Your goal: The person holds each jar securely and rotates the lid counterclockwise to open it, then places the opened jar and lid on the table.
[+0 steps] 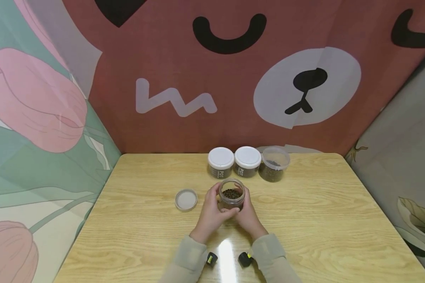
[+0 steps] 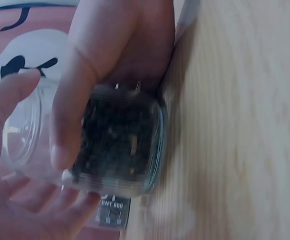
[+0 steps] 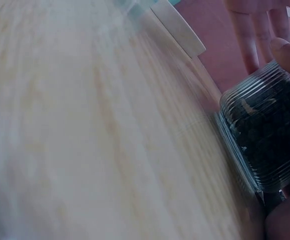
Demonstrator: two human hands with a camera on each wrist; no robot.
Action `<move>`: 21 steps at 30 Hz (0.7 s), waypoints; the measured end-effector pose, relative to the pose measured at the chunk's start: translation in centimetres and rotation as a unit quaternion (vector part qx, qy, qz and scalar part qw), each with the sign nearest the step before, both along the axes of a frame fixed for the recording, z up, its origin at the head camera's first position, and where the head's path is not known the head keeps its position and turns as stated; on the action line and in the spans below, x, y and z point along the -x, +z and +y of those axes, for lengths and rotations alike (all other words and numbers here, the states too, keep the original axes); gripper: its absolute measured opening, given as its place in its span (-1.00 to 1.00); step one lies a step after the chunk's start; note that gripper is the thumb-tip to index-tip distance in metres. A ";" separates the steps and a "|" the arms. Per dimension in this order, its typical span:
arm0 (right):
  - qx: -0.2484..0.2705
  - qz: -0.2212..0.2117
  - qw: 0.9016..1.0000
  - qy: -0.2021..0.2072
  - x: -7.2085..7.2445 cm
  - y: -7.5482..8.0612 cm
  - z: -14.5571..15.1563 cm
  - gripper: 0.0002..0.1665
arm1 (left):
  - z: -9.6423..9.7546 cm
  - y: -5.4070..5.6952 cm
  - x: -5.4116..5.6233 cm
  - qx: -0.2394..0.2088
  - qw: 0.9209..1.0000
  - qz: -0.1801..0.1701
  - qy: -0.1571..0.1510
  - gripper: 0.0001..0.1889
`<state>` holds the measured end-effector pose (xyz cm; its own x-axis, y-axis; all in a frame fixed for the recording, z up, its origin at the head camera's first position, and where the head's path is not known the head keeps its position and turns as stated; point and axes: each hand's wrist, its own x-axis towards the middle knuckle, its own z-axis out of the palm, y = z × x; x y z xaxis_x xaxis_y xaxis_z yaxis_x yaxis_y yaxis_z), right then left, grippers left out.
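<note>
Lid lies flat on the table at nine o'clock from the uncovered jar, apart from it. Left hand curls round the jar from eight o'clock, its thumb lying across the near side. A first white-capped tub stands between eleven and twelve. The jar itself is at the middle of the table, roughly upright, with dark granules inside; whether its base touches the wood cannot be told. Right hand wraps it from four o'clock, fingers round the far side. A second white-capped tub is at one o'clock, an uncapped tub at two. The step in hand appears to be a two-handed hold on the jar; the next move calls for keeping its mouth upward, lest granules spill.
</note>
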<state>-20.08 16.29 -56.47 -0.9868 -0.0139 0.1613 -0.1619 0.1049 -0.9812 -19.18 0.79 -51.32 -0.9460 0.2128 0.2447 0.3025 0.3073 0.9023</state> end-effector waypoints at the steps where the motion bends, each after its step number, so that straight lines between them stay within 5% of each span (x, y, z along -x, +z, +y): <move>1: 0.002 0.003 1.000 0.002 0.0 0.0 0.0 0.14 | 0.2 -0.1 -0.1 0.003 1.000 0.004 0.007 0.01; 10: -0.011 0.010 1.000 0.010 -0.6 1.2 -0.1 0.10 | 1.0 -0.3 -0.2 0.027 0.998 0.022 0.055 -0.01; 15: -0.005 0.018 1.000 0.002 -0.2 -0.2 -0.1 0.13 | 1.0 -0.2 -0.2 0.027 0.998 0.015 0.060 -0.04; 21: -0.018 0.003 1.000 -0.010 -0.5 0.3 -0.2 0.10 | 0.8 0.0 -0.2 0.026 0.998 0.004 0.060 -0.06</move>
<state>-19.61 16.10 -56.12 -0.9860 0.0002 0.1669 -0.1652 0.1425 -0.9759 -18.93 1.64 -51.35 -0.9636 0.1117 0.2431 0.2675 0.3882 0.8819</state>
